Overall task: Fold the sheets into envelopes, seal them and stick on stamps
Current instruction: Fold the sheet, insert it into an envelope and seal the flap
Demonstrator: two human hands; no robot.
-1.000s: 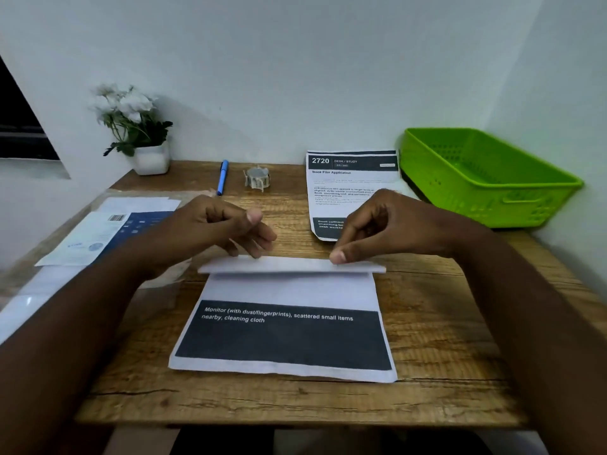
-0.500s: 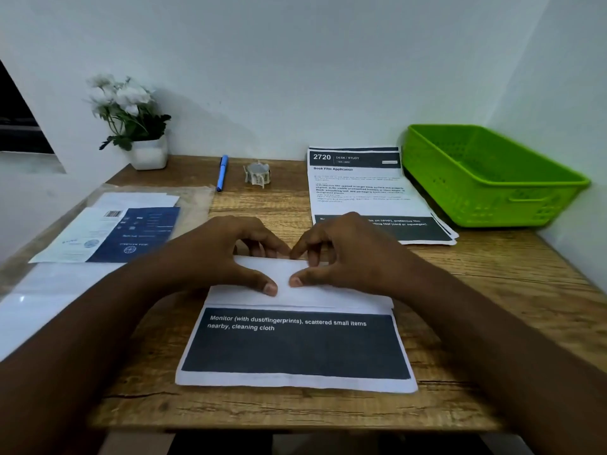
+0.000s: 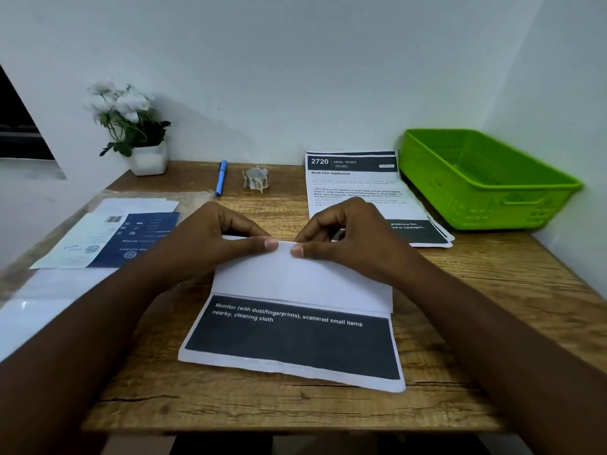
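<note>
- At far left, lying flat along the desk (image 3: 295, 412) edge: clear plastic sleeve (image 3: 36, 310), glossy, with a blue-and-white leaflet (image 3: 108, 241) on its upper part
- Upper left of the frame, against the wall: white flowers (image 3: 126, 116) in a small white pot (image 3: 148, 159)
- Left of centre: left hand (image 3: 210, 244), fingers curled, thumb on top, pinching the far folded edge of the sheet (image 3: 295, 310)
- Behind that hand, near the wall: blue pen (image 3: 221, 177), lying almost end-on to the camera
- Just right of the pen: small roll of stamps (image 3: 257, 180), loose end curling out, well apart from the sheet
- Centre of the frame: sheet flat on the wood, top part folded down toward the camera, white back of the flap showing, flap's free edge lying just above a dark printed band with white text
- Thumb tips nearly meeting at the middle of the fold, apart by a sliver of white paper
- Right of centre: right hand (image 3: 354, 241), fingers curled likewise, thumb on top, pinching the same far edge of the sheet
- Behind the right hand: stack of printed sheets (image 3: 358, 192), headed "2720", lower part hidden partly by the hand
- Upper right, in the corner by the walls: green basket (image 3: 492, 205), just beside the stack, inside mostly hidden by its near wall
</note>
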